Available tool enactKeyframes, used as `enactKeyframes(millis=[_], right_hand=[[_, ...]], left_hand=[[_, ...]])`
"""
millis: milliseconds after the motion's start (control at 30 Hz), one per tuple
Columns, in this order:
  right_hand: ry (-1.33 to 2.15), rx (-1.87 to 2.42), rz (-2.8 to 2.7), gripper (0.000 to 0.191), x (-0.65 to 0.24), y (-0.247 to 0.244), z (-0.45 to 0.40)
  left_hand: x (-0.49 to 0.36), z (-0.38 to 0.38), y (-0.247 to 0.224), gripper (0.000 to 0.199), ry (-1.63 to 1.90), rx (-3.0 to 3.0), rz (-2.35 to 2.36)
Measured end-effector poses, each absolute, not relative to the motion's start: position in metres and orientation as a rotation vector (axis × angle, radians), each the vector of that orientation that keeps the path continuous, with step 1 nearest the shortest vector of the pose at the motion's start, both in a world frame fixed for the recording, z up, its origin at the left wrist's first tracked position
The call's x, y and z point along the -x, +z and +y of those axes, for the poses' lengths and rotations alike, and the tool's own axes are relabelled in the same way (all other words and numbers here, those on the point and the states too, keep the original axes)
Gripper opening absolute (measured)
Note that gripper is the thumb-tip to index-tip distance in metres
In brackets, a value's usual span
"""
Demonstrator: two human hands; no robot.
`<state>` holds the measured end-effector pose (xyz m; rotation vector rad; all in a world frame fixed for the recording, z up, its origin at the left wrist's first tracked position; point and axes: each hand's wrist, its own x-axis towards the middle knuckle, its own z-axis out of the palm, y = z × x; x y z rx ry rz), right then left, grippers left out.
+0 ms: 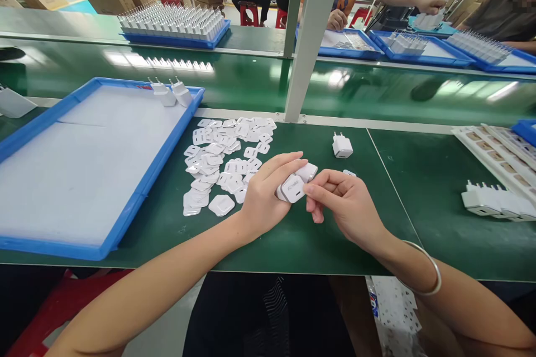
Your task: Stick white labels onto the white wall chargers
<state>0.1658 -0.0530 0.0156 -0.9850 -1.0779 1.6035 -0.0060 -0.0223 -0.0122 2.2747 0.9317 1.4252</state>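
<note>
My left hand [268, 195] is wrapped round white charger bodies [307, 172], one of which shows a white face plate [292, 188] with a small slot. My right hand [341, 201] pinches the right edge of that face plate between thumb and forefinger. Left of my hands, many loose white plates [205, 167] are spread in a pile on the green table. A single white charger [342, 145] with two pins up stands beyond my right hand. Another small white piece [349, 173] shows just behind my right knuckles.
A blue-rimmed tray [146, 192] with two chargers [170, 92] lies at left. A metal post [312, 39] rises behind the table. At right are a row of chargers [496, 202] and a white slotted tray [498, 159]. Across the conveyor [247, 83], people sit near more trays.
</note>
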Motion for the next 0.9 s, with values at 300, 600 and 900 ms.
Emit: enactKeyframes(millis=[300, 600, 900], right_hand=[[1.575, 1.049, -1.068, 0.031, -0.1645, 0.0174, -0.0541], [1.593, 1.061, -1.066, 0.03, -0.1655, 0.0156, -0.0526], [1.595, 1.087, -1.06, 0.034, -0.1649, 0.0168, -0.0526]], left_hand=[[0.0061, -0.02, -0.0143, 0.032, 1.451, -2.338, 0.921], [0.0071, -0.0179, -0.016, 0.033, 1.464, -2.393, 0.91], [0.0075, -0.0168, -0.0165, 0.032, 1.473, -2.445, 0.907]])
